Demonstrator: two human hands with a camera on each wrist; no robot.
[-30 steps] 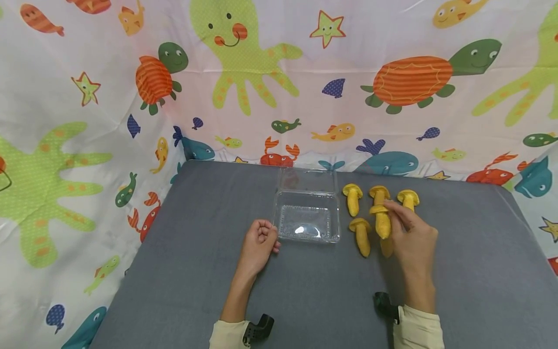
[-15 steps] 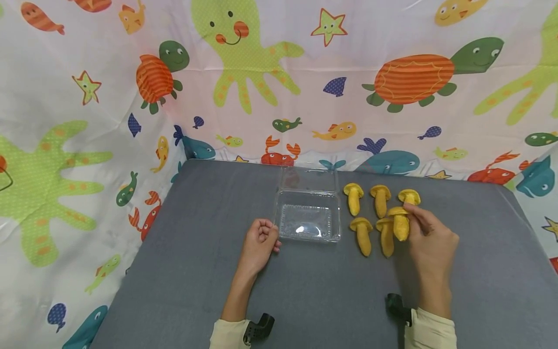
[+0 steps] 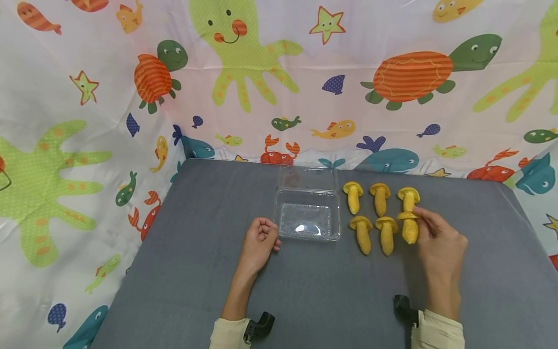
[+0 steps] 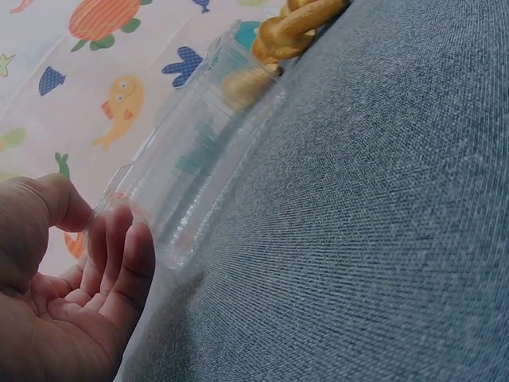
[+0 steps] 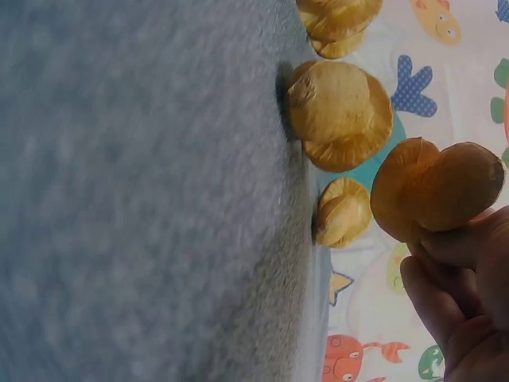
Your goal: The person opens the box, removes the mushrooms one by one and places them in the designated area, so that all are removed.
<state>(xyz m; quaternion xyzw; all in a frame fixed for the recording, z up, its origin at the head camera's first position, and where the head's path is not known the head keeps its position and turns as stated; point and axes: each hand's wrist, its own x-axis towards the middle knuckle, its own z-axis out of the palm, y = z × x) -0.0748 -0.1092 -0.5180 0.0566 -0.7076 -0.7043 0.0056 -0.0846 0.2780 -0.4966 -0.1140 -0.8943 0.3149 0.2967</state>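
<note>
My right hand (image 3: 442, 242) pinches a yellow toy mushroom (image 3: 410, 229) by the side of its cap, stem pointing toward me. In the right wrist view that mushroom (image 5: 441, 191) hangs off the grey surface, between thumb and fingers. It overlaps the stem of the mushroom (image 3: 409, 195) behind it in the head view. Several like mushrooms lie to its left, the nearest being a front-row mushroom (image 3: 387, 235). Thumb and curled fingers of my left hand (image 3: 258, 245) pinch the left rim of a clear plastic clamshell box (image 3: 307, 237), its lid folded back; the left wrist view shows this grip (image 4: 87, 278).
Two mushrooms stand in the back row left of the far one, including one at the box's right (image 3: 353, 198). Another mushroom (image 3: 362, 236) lies before it. A grey cloth (image 3: 209, 208) covers the table, and a sea-animal curtain (image 3: 261, 87) hangs behind.
My right hand has carried its mushroom to the right, uncovering the front-row mushroom it had overlapped. The left hand and the clamshell box stay where they were.
</note>
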